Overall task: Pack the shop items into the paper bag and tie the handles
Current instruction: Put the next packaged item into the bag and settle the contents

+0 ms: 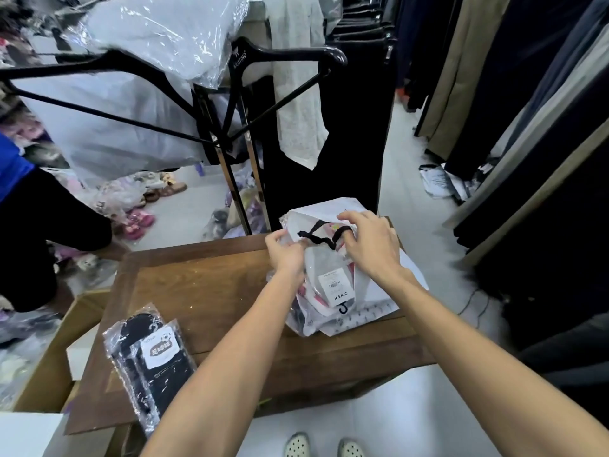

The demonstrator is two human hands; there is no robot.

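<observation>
Counter: wooden, among clothing racks.
Paper bag: far right corner.
Left hand: fingers pinching black handle.
Right hand: forefinger hooked through it.

"OWEN" reads on the white tag of the wrapped item; "ARISTINO" on the black hanger

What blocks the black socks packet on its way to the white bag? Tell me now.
Nothing visible. Bare brown wooden tabletop lies between the plastic-wrapped black socks packet and the white paper bag. Both the left hand and the right hand are busy at its black cord handles.
</observation>
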